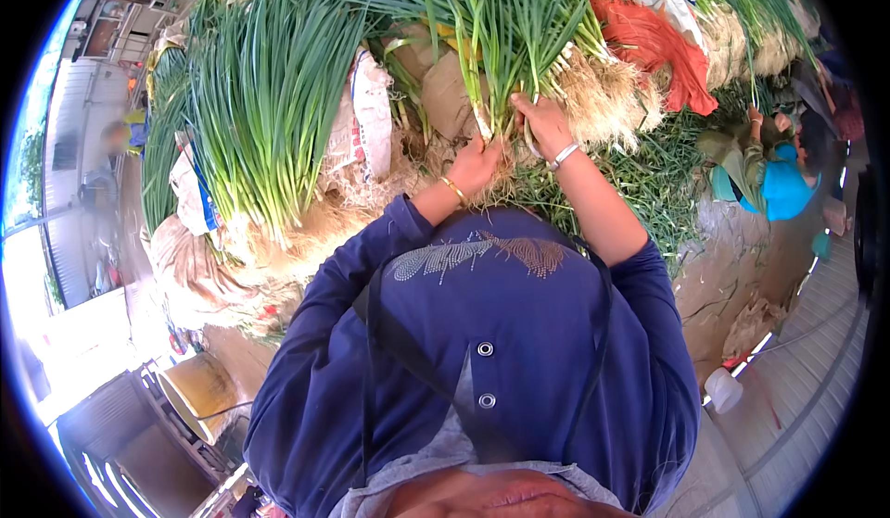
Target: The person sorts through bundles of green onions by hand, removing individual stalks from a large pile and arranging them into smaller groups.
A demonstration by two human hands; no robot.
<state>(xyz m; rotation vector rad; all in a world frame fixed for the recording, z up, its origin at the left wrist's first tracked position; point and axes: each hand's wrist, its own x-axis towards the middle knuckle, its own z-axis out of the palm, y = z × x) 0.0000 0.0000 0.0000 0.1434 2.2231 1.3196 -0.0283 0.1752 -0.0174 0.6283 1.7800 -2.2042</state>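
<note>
Head view: our left hand (pixel 477 161) and right hand (pixel 542 121) both close around the white stems of a bunch of green onions (pixel 505 45), held upright just above the root ends. More onion bundles (pixel 269 92) lie left; an orange cloth (pixel 663 45) lies right.

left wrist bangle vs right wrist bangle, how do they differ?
The left wrist bangle is thin and gold-coloured; the right wrist bangle is wider and silver-white. The left one sits beside a pushed-up blue sleeve; the right one is on a long bare forearm. Shared: each rings a wrist just behind a hand, left hand and right hand, gripping the green onion bunch.
</note>
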